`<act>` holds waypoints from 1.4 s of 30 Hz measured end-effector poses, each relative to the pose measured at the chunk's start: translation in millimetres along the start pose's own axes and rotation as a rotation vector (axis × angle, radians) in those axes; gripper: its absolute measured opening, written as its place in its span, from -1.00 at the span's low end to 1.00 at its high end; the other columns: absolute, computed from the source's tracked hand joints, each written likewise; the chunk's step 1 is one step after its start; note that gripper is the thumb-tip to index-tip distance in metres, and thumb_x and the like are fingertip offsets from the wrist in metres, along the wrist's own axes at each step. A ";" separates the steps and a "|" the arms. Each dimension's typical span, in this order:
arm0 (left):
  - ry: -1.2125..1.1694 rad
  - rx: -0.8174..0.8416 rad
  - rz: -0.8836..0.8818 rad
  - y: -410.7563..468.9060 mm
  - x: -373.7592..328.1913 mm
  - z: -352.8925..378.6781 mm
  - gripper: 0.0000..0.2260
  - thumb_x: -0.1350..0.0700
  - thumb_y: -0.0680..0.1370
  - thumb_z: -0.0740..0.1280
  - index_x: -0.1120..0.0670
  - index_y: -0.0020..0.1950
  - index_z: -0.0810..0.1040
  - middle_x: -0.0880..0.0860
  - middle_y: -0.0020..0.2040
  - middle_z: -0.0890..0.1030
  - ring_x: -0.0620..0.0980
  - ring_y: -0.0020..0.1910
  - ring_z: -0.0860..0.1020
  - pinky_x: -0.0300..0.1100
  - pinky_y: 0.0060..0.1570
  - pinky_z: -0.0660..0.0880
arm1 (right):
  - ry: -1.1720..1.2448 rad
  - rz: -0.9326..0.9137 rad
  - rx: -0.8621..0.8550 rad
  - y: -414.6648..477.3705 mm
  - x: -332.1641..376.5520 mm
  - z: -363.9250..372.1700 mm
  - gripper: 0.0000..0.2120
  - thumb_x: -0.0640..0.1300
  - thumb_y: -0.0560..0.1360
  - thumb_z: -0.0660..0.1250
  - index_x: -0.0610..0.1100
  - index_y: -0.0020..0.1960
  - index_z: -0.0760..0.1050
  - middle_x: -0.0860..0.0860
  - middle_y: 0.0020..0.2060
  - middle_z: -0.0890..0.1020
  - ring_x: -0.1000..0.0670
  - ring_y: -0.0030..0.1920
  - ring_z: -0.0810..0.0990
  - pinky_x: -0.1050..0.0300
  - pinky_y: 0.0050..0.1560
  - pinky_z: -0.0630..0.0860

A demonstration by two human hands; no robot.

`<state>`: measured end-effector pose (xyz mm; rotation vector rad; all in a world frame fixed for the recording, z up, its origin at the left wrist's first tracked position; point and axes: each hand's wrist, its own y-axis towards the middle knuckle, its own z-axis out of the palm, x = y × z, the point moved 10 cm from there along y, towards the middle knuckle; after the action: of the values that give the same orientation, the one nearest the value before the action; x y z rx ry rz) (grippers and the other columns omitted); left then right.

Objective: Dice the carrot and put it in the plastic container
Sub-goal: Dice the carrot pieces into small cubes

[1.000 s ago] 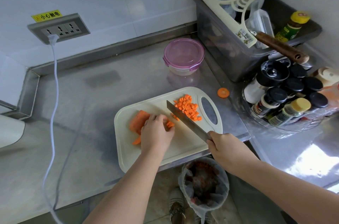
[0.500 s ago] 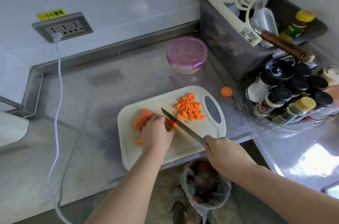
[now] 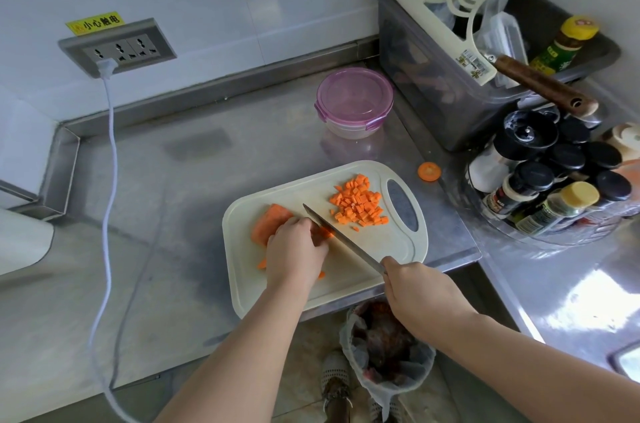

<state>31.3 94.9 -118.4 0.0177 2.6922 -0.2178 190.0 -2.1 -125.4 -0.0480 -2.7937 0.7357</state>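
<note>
Wide brushed-steel counter [image 3: 173, 215] fills the frame, dull and smeary. At centre sits the pale cutting board [image 3: 381, 246], with rounded corners and a grey handle slot at its right end. Up-frame of it is the round plastic container [image 3: 354, 100], a clear tub with its pink clip lid on, well apart from the board. Now the hands. The left hand [image 3: 294, 249] is curled down over the carrot [image 3: 270, 220], fingers pinning orange strips to the board, so which way those strips run I cannot tell. A thick, flat-cut chunk pokes out at its upper left. The right hand [image 3: 415, 287] is wrapped round the handle of the knife [image 3: 341, 237], just off the board's lower right. Here's the relation that matters: the slim steel blade slants from lower right to upper left, close against the left knuckles, uncut carrot on its left side. On its right lies the diced pile [image 3: 358, 204], small neat cubes near the handle slot. One stray round slice [image 3: 428, 171] lies on the steel beyond the board's right end.
</note>
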 end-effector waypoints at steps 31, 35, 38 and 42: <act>-0.199 -0.058 0.240 3.1 -56.1 -1.4 -0.68 0.15 0.52 0.35 0.08 0.28 0.51 0.01 0.21 0.52 0.03 0.07 0.57 -0.04 0.03 0.51 | 0.253 0.091 -0.090 0.2 -34.1 -43.7 -0.72 -0.10 0.64 0.05 0.00 -0.26 0.20 -0.01 -0.39 0.43 0.00 -0.43 0.37 0.11 -0.43 0.25; -0.011 0.031 0.288 -8.0 -63.6 16.1 -0.61 0.09 0.57 0.27 0.08 0.40 0.41 -0.04 0.38 0.39 0.03 0.23 0.49 -0.11 0.20 0.38 | 0.267 0.110 -0.102 1.3 -34.6 -48.6 -0.68 -0.12 0.63 0.04 -0.01 -0.30 0.16 -0.02 -0.41 0.42 0.00 -0.44 0.35 0.12 -0.47 0.21; -0.033 0.029 0.237 -9.5 -55.2 13.8 -0.59 0.10 0.58 0.25 0.07 0.43 0.37 -0.03 0.39 0.38 0.04 0.29 0.45 -0.13 0.25 0.33 | 0.258 0.113 -0.099 1.6 -35.1 -51.4 -0.70 -0.12 0.63 0.04 -0.02 -0.28 0.17 -0.02 -0.41 0.42 -0.01 -0.44 0.35 0.10 -0.46 0.23; -0.005 0.017 0.285 -10.6 -65.2 4.2 -0.49 0.09 0.56 0.26 0.01 0.50 0.23 -0.07 0.46 0.24 0.03 0.34 0.39 -0.08 0.23 0.36 | 0.242 0.107 -0.093 0.2 -33.2 -54.0 -0.71 -0.11 0.64 0.03 -0.01 -0.27 0.18 -0.02 -0.41 0.42 -0.01 -0.44 0.36 0.11 -0.46 0.23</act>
<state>91.5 85.1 -92.8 0.4021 2.6430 -0.1511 235.5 20.8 -87.9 -0.2863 -2.6062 0.5805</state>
